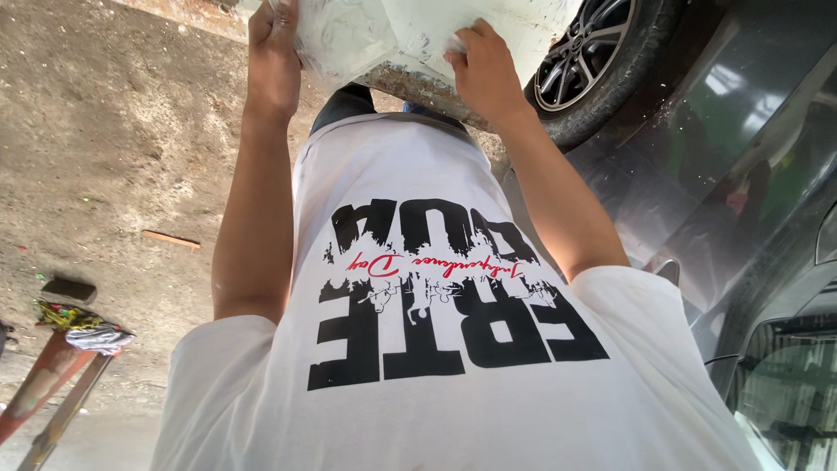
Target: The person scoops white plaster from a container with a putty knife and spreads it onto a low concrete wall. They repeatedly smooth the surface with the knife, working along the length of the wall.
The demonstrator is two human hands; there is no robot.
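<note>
Much of the white panel (418,35) is cut off by the top edge of the view, so its full shape and which way it runs cannot be told; only a pale, scuffed surface and a rusty lower edge slanting down to the right show. The left hand (275,52) is pressed against the panel's left part, its fingers running out of view at the top, so whether it grips or merely rests flat cannot be made out. The right hand (484,65) lies lower and to the right, fingers curled together on a small white wad against the panel, just above the rusty edge. Both arms reach out over a white printed shirt (436,349). A car wheel (602,52) stands just beside the right hand, with dark bodywork (741,174) beyond it. Bare concrete floor (113,148) lies to the left.
</note>
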